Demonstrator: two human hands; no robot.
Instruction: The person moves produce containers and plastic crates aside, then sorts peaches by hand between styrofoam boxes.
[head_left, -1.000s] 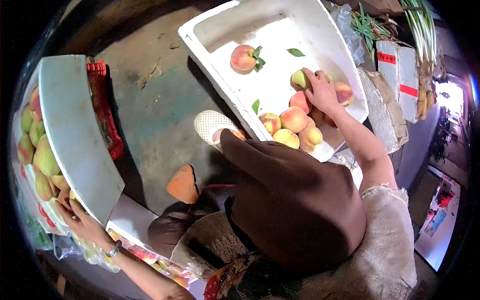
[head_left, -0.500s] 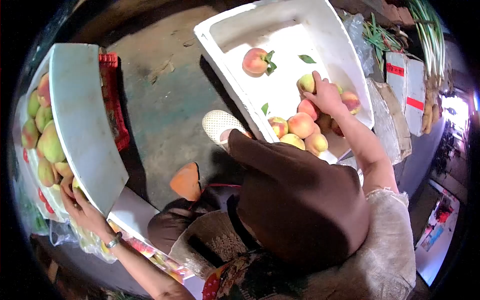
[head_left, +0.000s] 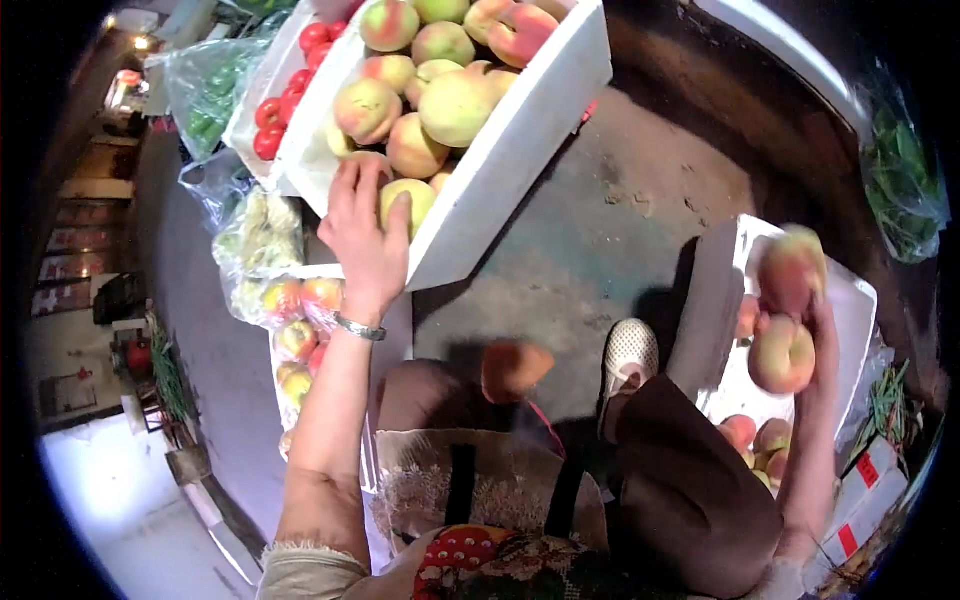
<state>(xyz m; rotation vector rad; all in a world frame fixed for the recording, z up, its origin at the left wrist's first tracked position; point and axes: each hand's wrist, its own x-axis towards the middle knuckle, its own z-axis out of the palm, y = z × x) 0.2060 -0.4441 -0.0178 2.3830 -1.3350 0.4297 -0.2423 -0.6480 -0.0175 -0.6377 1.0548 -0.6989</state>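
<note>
My left hand (head_left: 365,240) reaches into the near corner of a white foam box (head_left: 520,150) heaped with peaches. Its fingers curl down among the fruit, with a yellow peach (head_left: 408,203) between thumb and fingers; the fingertips are partly hidden. Over at the right, my right hand (head_left: 822,330) carries two peaches: a blurred reddish one (head_left: 790,272) and a yellow-pink one (head_left: 782,356). Most of its fingers are behind the fruit. Below them is a second white foam box (head_left: 855,300), holding several more peaches (head_left: 738,432) at its near end.
Red tomatoes (head_left: 268,128) lie in a box left of the heaped peaches. Plastic-wrapped fruit (head_left: 295,340) sits beneath my left forearm. An orange object (head_left: 515,370) and my shoe (head_left: 630,352) are on the floor between the boxes. Bagged greens (head_left: 900,180) stand far right.
The view has swung left, toward the heaped box. My right hand has lifted from the peaches in the lower box and now holds two. My left hand remains at the heaped box's corner.
</note>
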